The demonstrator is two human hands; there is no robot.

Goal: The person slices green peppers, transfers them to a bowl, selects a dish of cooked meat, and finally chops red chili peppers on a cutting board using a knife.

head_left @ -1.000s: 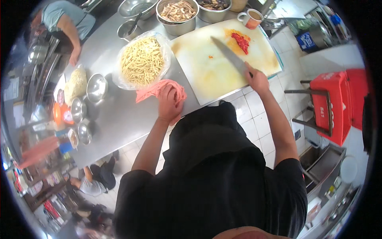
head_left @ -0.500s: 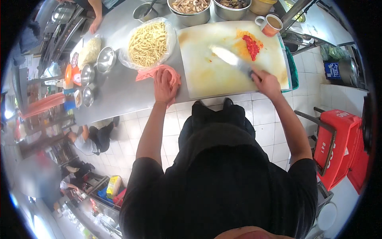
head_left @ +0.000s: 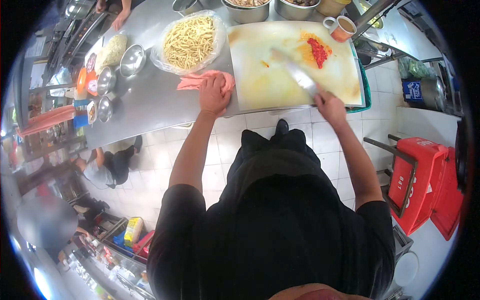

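Observation:
My right hand (head_left: 329, 106) is closed round the handle of a wide-bladed kitchen knife (head_left: 303, 80). The blade lies over the middle of a large white cutting board (head_left: 250, 95), tip pointing to the far left. Chopped red chili (head_left: 318, 52) forms a small heap on the board's far right part, with orange stains around it. Left of the board, my left hand (head_left: 215, 94) grips a crumpled pink cloth (head_left: 192, 82) on the steel table (head_left: 145, 107). Beyond that cloth sits a clear plastic bag of thick yellow noodles (head_left: 189, 42).
A mug of brown liquid (head_left: 343, 29) stands by the board's far right corner. Metal pots (head_left: 248, 14) line the far edge. Steel bowls (head_left: 133, 60) and a bag of pale food (head_left: 111, 51) are at left. Another person's hand (head_left: 120, 20) rests on the table's far left.
The knife has drawn slightly toward me with my right hand, its blade tip moving right. My left hand and the pink cloth have shifted right, nearer the board. My view has shifted slightly.

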